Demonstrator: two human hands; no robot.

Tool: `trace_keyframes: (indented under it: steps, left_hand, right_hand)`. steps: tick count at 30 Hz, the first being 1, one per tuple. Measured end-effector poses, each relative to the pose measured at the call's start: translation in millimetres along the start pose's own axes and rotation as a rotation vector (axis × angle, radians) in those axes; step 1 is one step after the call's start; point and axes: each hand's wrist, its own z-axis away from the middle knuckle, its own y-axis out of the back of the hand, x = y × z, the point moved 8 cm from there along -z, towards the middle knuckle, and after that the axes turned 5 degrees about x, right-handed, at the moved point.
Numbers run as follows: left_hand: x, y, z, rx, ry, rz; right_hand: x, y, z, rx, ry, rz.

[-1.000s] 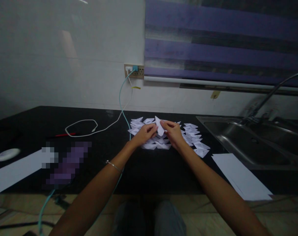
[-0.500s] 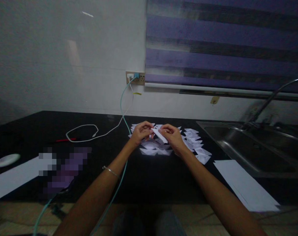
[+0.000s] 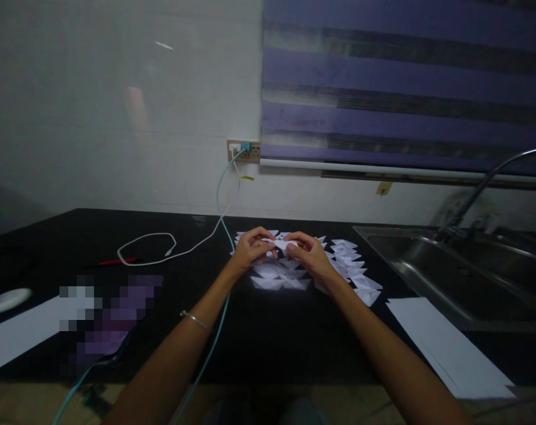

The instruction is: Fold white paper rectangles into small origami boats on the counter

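Observation:
Between my two hands is a small piece of folded white paper (image 3: 282,244), held above the counter. My left hand (image 3: 251,248) pinches its left end with thumb and fingers. At the other end, the thumb and fingers of my right hand (image 3: 309,254) close on it. Below and around both hands lie several folded white paper boats (image 3: 268,283) in rows. A further column of paper boats (image 3: 355,265) stands to the right of my right hand. My hands hide some of the boats behind them.
White paper sheets (image 3: 449,348) lie at the right by the steel sink (image 3: 431,283) with its faucet (image 3: 480,189). At left are another white sheet (image 3: 24,330), a blurred purple object (image 3: 117,319), a red pen (image 3: 111,261), a white cable (image 3: 146,262) and a teal cable (image 3: 217,330) passing under my left arm.
The folded paper has turned from a slanted position to a more level one, and my fingers have shifted on it. The whole view has tilted slightly upward.

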Motion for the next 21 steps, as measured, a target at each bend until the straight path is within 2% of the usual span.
trace_keyframes:
  steps: [3, 7, 12, 17, 21]
  left_hand:
    - [1, 1, 0, 0.0, -0.001, 0.016]
    - [4, 3, 0, 0.021, 0.009, 0.018]
    - [6, 6, -1, 0.065, 0.013, -0.017]
    - [5, 9, -2, 0.111, 0.012, -0.055]
    - [9, 10, -2, 0.128, 0.002, -0.106]
  right_hand:
    - [-5, -4, 1, -0.088, 0.057, 0.002]
    - [-6, -5, 2, -0.126, 0.078, 0.028]
    - [-5, -1, 0, -0.067, 0.086, 0.147]
    - [-9, 6, 1, 0.07, 0.156, 0.396]
    - [-7, 2, 3, 0.045, 0.19, 0.484]
